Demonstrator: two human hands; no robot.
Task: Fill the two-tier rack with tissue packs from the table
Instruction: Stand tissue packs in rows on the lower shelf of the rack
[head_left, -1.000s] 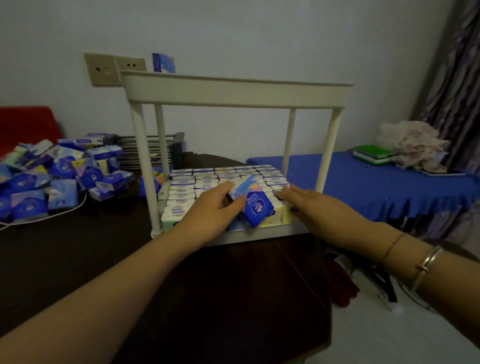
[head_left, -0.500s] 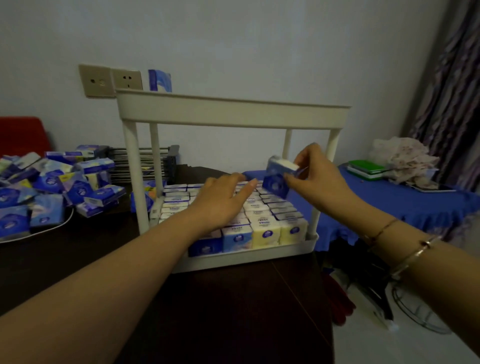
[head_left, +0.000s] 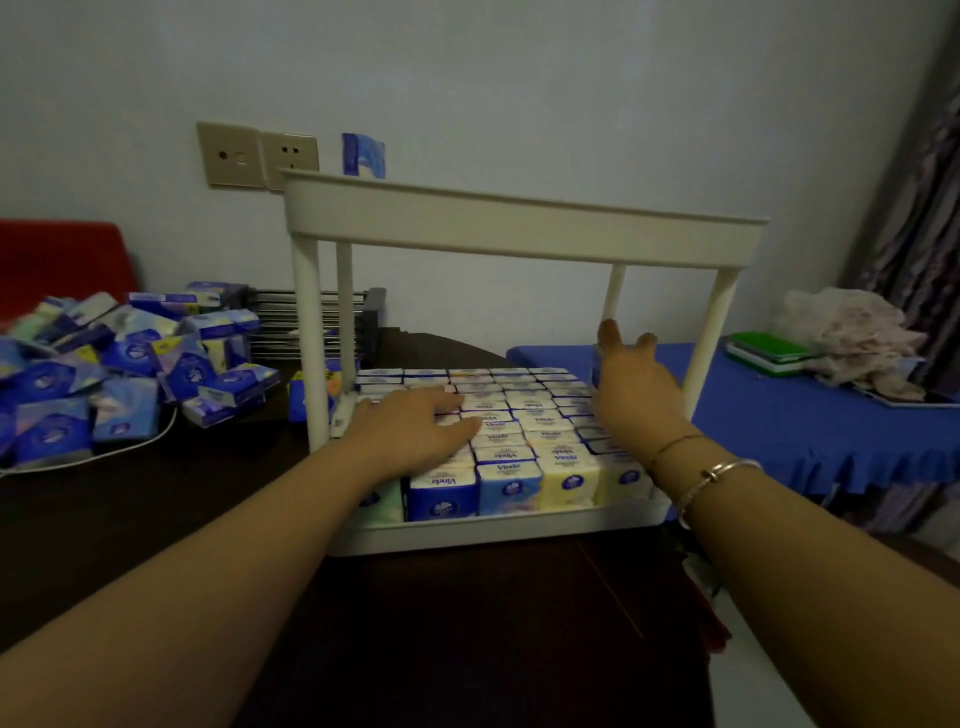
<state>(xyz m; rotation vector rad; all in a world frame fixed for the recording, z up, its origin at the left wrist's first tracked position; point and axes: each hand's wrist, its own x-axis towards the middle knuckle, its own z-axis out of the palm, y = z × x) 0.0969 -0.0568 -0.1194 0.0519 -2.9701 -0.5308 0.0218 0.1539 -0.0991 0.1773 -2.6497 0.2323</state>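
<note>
White plastic rack (head_left: 519, 234) standing on dark table (head_left: 467, 649); lower tier nearly packed. Left hand (head_left: 415, 431) lying flat, fingers straight, pressing packs (head_left: 519, 431). Right hand (head_left: 631, 384) reaching to rack's right rear, a pack (head_left: 597, 366) seemingly behind it; grip unclear. Loose tissue pile (head_left: 130, 364) waiting left of rack. Next: likely seat pack, start upper tier.

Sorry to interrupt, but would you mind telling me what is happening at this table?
A person is filling a white two-tier rack with tissue packs. The lower tier is packed with upright rows. The left hand rests flat on those packs, while the right hand holds a blue pack at the back right corner. A pile of loose packs waits on the dark table.
</note>
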